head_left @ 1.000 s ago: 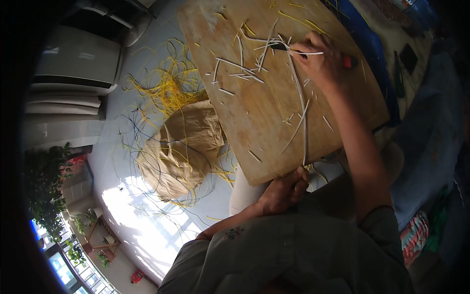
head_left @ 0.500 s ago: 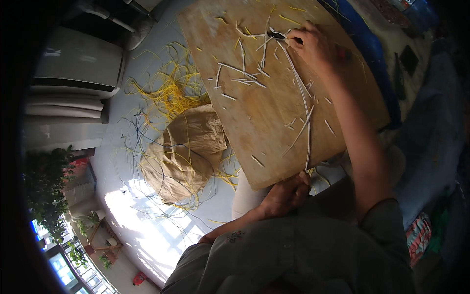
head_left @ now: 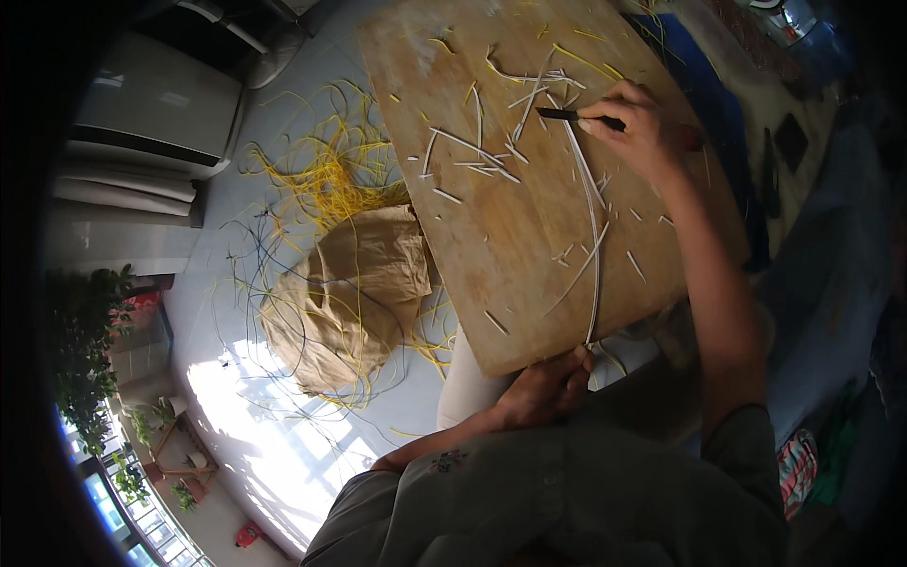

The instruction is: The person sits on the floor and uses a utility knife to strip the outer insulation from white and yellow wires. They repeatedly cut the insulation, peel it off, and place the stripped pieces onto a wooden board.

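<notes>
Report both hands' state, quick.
Left hand: closed, holding the near end of a long white strand.
Right hand: closed, holding a thin black tool.

Strips (head_left: 581,156) wht, tool (head_left: 557,113) blk, board (head_left: 472,274) brn w/ darker blotches, tangled strands (head_left: 331,181) mostly yel, cloth (head_left: 383,250) tan.

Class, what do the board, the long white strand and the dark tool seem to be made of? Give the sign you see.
Board: wood, worn and mostly matte, judging by its brown, blotched, streaky surface.
Long white strand: probably smooth plastic, given its even white and supple curve.
Dark tool: metal or plastic; its uniform black leaves that open.
</notes>
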